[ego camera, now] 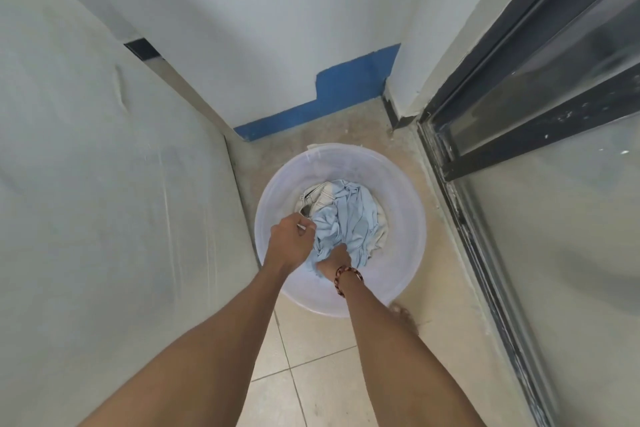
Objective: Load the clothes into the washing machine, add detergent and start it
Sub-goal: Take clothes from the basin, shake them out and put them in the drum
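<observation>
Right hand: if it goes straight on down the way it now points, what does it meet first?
The right hand already digs into the blue cloth in the tub. Going further down, it would probably meet more cloth, then the tub's bottom; the depth is unclear.

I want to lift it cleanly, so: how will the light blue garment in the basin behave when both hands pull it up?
The light blue garment lies crumpled in deep folds, so it will probably hang limp and trail. It looks thin, so likely light. It overlaps the beige garment, which it may drag up out of the translucent basin.
</observation>
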